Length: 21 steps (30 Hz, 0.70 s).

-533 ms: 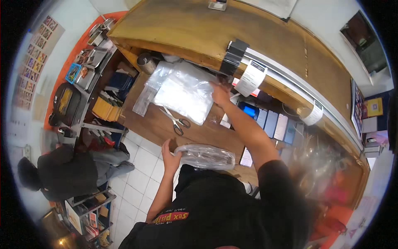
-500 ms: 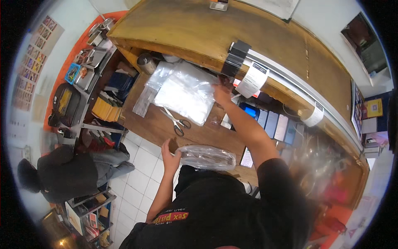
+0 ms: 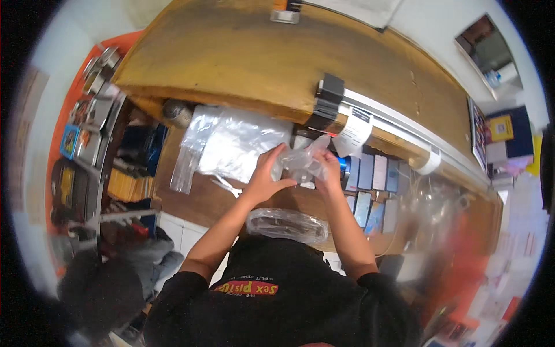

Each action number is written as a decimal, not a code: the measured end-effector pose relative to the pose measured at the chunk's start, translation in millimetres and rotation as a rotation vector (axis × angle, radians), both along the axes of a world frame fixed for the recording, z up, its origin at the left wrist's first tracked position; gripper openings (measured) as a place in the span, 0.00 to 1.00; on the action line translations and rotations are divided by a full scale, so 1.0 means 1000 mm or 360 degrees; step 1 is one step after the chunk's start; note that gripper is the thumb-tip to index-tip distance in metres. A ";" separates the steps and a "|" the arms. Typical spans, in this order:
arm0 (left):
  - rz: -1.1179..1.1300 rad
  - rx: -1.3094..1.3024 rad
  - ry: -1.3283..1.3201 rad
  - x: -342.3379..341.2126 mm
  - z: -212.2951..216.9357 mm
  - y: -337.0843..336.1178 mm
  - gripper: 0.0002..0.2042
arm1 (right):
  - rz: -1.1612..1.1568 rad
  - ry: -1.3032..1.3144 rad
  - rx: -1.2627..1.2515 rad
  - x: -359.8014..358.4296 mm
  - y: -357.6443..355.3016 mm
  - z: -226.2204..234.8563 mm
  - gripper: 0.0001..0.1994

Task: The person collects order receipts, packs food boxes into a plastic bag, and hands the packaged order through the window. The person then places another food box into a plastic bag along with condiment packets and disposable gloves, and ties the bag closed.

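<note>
A crumpled clear plastic bag (image 3: 302, 161) is held up over the workbench between my hands. My left hand (image 3: 266, 180) cups its left side, thumb and forefinger spread around it. At the other side, my right hand (image 3: 328, 171) pinches the plastic with bent fingers. Just left of my hands lies a stack of flat clear plastic bags (image 3: 234, 144). Part of the scissors (image 3: 224, 184) shows beside my left forearm, the remainder hidden. Close to my body, a loose bundle of clear plastic (image 3: 287, 225) rests at the bench's front edge.
Several phones (image 3: 370, 179) lie in rows to the right. A raised wooden shelf (image 3: 231, 63) spans the back, with a black box (image 3: 328, 95) and a white paper roll (image 3: 354, 132) at its edge. Another person (image 3: 104, 289), blurred, is low on the left, near shelves with metal trays (image 3: 92, 147).
My right hand has come back from beneath the shelf and now grips a plastic bag. My left hand has risen from the front bundle to that bag. The view has shifted.
</note>
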<state>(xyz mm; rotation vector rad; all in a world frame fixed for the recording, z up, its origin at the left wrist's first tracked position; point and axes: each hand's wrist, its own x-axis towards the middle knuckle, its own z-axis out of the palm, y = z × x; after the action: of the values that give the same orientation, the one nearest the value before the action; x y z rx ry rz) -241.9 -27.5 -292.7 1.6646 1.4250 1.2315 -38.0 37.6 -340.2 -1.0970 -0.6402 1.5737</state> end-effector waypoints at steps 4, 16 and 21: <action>-0.0567 -0.0720 -0.0329 0.008 -0.034 0.045 0.24 | -0.0199 0.0117 -0.0009 0.016 -0.024 0.010 0.03; 0.0213 -0.0446 -0.0580 -0.008 -0.072 -0.002 0.07 | -0.0408 -0.0148 0.0007 0.050 -0.081 0.010 0.11; 0.0377 -0.0373 -0.0427 -0.026 -0.066 -0.023 0.05 | -0.0403 -0.0014 0.0142 0.053 -0.097 0.020 0.13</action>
<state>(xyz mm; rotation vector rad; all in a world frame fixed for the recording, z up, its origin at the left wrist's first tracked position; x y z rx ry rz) -267.7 -50.4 -358.5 1.1534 1.5588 1.3022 14.8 -59.1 -319.8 -1.0741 -0.5487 1.3123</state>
